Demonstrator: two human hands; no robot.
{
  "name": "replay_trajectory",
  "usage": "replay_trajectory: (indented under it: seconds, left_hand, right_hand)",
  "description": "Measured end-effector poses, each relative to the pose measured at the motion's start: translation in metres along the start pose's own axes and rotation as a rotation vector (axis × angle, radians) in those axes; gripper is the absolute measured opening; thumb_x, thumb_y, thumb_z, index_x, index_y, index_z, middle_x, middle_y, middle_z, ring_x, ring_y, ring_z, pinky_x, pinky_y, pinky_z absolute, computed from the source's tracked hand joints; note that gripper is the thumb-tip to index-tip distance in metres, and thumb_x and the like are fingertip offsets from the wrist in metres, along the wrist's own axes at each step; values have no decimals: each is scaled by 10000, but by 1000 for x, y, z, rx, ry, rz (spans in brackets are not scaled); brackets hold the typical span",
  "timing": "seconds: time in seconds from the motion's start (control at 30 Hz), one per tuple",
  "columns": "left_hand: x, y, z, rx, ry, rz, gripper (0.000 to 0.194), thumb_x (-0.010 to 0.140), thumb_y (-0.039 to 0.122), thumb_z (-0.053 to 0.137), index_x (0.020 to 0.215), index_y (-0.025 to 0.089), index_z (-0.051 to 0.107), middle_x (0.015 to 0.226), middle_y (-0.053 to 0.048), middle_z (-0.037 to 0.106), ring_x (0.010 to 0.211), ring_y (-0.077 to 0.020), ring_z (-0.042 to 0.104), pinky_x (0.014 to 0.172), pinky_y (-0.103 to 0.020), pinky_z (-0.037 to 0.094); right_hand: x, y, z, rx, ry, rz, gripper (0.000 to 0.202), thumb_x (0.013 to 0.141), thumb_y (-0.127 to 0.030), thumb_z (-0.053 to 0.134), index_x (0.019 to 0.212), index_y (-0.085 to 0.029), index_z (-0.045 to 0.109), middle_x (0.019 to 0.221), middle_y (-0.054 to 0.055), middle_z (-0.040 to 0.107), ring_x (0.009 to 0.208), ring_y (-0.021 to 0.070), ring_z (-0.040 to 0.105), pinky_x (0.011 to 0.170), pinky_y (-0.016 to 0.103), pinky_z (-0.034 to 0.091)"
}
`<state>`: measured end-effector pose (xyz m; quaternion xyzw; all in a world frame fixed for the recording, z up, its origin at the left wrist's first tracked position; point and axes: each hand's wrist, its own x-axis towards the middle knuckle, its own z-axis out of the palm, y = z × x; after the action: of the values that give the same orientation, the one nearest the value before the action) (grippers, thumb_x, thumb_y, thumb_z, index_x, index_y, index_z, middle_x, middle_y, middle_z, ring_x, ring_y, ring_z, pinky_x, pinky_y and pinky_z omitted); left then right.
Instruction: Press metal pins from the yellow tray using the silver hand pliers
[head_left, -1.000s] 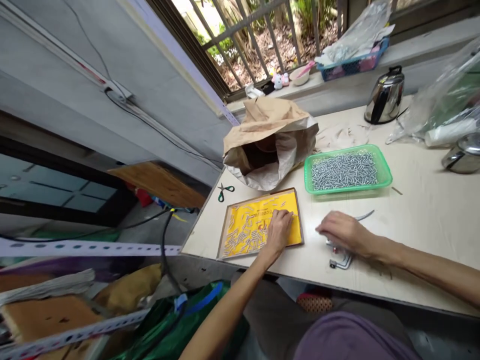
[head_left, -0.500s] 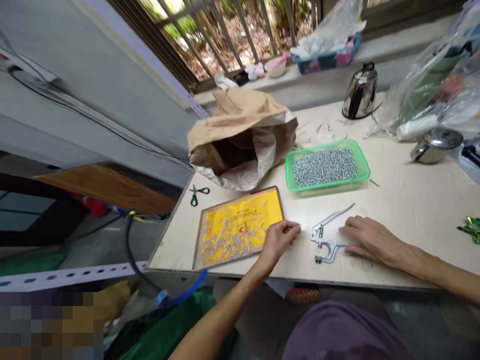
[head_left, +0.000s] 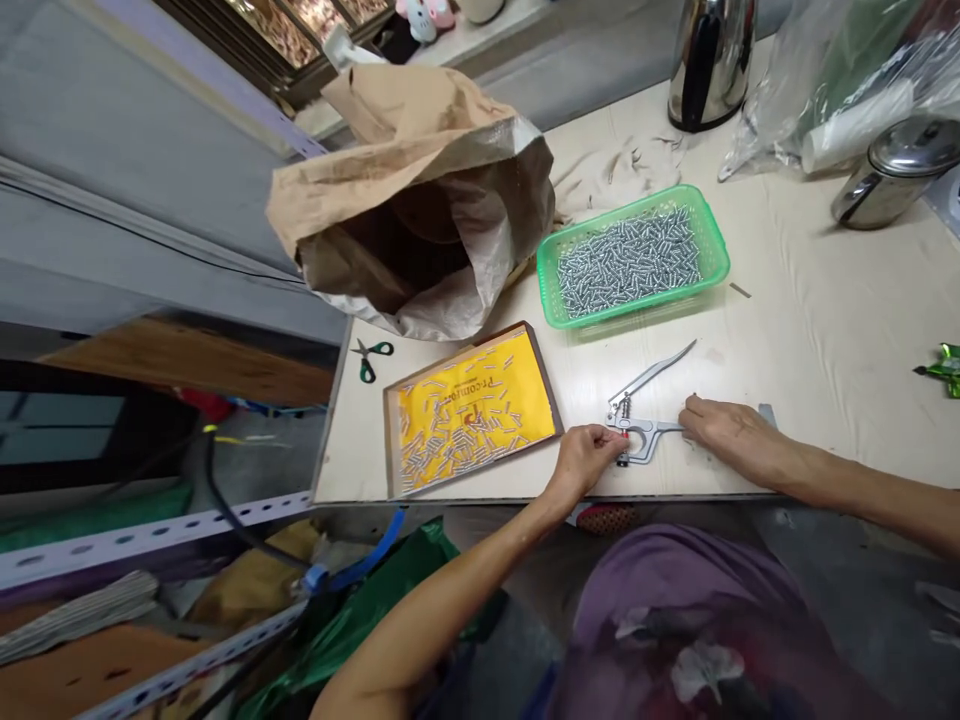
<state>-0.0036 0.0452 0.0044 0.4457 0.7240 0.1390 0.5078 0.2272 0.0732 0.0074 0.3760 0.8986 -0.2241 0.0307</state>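
Grey hand pliers (head_left: 646,428) with a long upper handle, a spring and a red part at the jaw lie on the table near its front edge. My left hand (head_left: 583,462) is at the jaw, thumb and fingertips pinched together; whatever is between them is too small to make out. The fingers of my right hand (head_left: 731,432) close round the lower handle, whose end shows past the knuckles. Left of my hands is a shallow tray (head_left: 556,408) lined with a yellow printed sheet, on which many small silvery pins are scattered.
Behind the pliers stands a green basket (head_left: 546,285) full of small silvery ribbed pieces. A large open paper bag (head_left: 420,130) is beside it, with green-handled scissors (head_left: 369,360) to its front left. A kettle (head_left: 709,70) and a lidded metal pot (head_left: 896,175) stand at the back right.
My left hand has moved right from beside the tray to the pliers' jaw. My right hand has closed on the lower handle. The view has tilted downward.
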Motion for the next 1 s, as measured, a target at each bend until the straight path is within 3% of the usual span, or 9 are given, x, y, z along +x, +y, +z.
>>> replay_trajectory:
  seconds: [0.3, 0.47, 0.67, 0.8, 0.87, 0.93, 1.0]
  left_hand:
    - [1, 15, -4, 155, -71, -66, 215, 703, 306, 675, 612, 111, 689, 461, 56, 469, 497, -76, 400, 507, -207, 269]
    - [3, 24, -9, 260, -72, 2, 223, 698, 226, 643, 501, 129, 599, 450, 56, 435, 518, -71, 406, 522, -203, 272]
    - [5, 14, -8, 107, -207, -136, 240, 687, 348, 679, 588, 137, 621, 430, 84, 364, 408, -48, 279, 437, -206, 221]
    - [6, 11, -6, 64, -209, -133, 243, 677, 354, 702, 614, 129, 638, 419, 91, 348, 398, -44, 272, 416, -198, 218]
    - [5, 10, -6, 44, -210, -144, 239, 688, 345, 698, 618, 123, 643, 414, 88, 355, 392, -44, 279, 405, -197, 226]
    - [5, 9, -5, 26, -209, -149, 244, 698, 346, 699, 623, 118, 649, 413, 85, 372, 386, -42, 293, 397, -192, 244]
    - [4, 7, -4, 25, -197, -147, 255, 707, 349, 703, 622, 114, 651, 410, 82, 390, 380, -40, 308, 392, -186, 263]
  right_hand:
    - [0, 2, 8, -27, 79, -57, 265, 859, 3, 353, 795, -211, 495, 833, 56, 563, 732, 185, 510, 612, 294, 325]
    - [-3, 3, 11, -24, 131, -94, 283, 860, 11, 327, 840, -215, 497, 837, 52, 559, 737, 183, 497, 617, 289, 321]
    - [-4, 10, 24, 21, 152, -119, 271, 885, -15, 314, 884, -211, 502, 885, 60, 559, 734, 187, 487, 621, 297, 318]
    - [-6, 14, 31, 57, 162, -150, 274, 937, -63, 291, 939, -215, 519, 938, 65, 575, 803, 189, 528, 688, 302, 373]
    - [-4, 16, 25, 43, 137, -114, 218, 952, -128, 341, 957, -209, 543, 972, 81, 594, 839, 196, 553, 707, 309, 404]
    - [0, 21, 16, 3, 151, -90, 194, 938, -283, 480, 1089, -193, 562, 1136, 137, 597, 978, 247, 572, 770, 352, 445]
    - [7, 31, 6, -56, 206, -79, 577, 839, -497, 627, 1296, -169, 496, 1374, 212, 490, 1202, 348, 494, 887, 451, 448]
